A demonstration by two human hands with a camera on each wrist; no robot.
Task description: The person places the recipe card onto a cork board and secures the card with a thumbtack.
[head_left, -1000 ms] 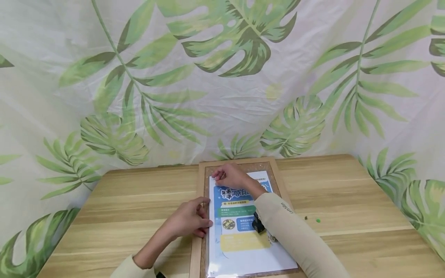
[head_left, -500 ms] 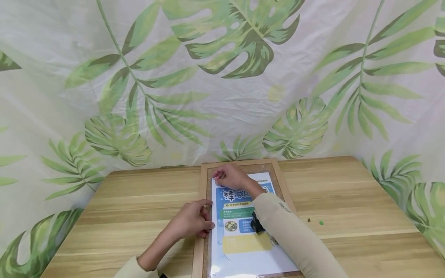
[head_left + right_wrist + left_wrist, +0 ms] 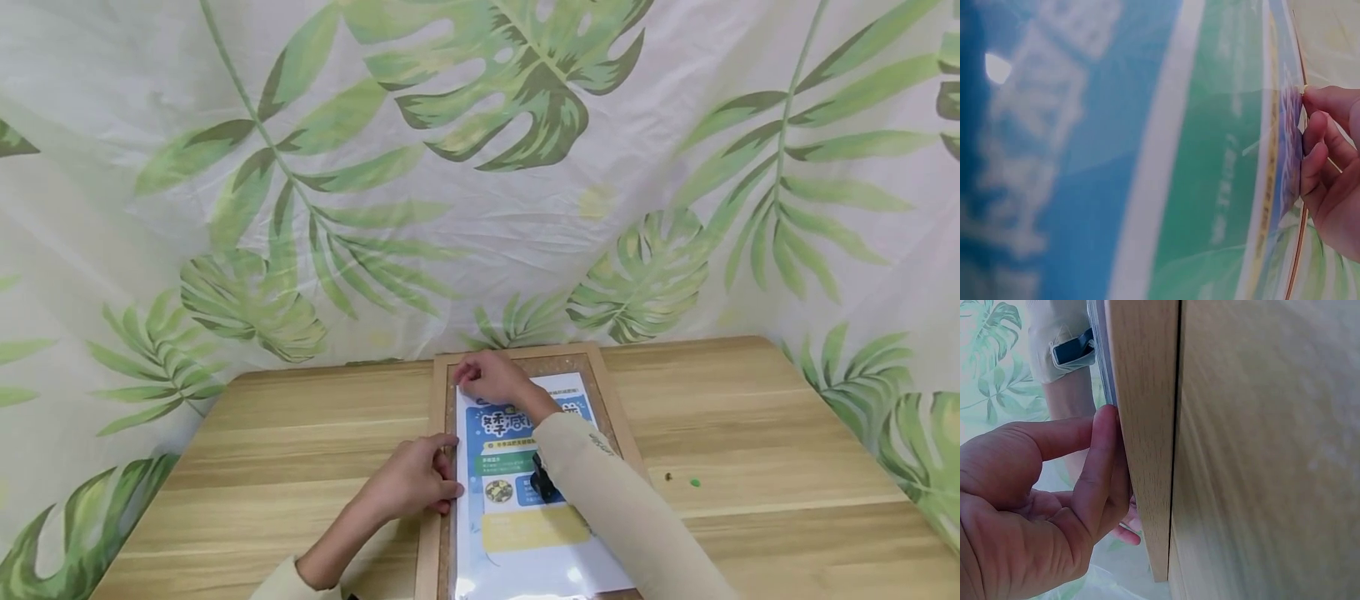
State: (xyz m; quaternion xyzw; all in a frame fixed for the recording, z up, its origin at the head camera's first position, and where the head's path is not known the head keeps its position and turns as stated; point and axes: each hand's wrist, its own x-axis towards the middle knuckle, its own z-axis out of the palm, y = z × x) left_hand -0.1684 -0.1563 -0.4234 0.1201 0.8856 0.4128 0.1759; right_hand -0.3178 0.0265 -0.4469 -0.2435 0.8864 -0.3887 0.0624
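A laminated poster in blue, green and yellow lies on a wood-framed cork board. At the poster's far left corner, my right hand pinches a small pale yellow pushpin, mostly hidden by the fingertips. The right wrist view shows that hand with its other fingers folded against the poster's surface. Halfway down the left side, my left hand rests on the frame with thumb and index finger spread apart, their tips touching the poster's edge. Seen from the left wrist, its fingers lie alongside the frame.
To the right of the board, a small green piece and a tiny dark one lie on the wood-grain table. A leaf-print curtain hangs right behind the table's far edge. My right sleeve crosses over the poster.
My right forearm has swung slightly leftward over the poster, while its fingers stay at the same corner. The left hand and the poster keep their places; the camera view shifts a little.
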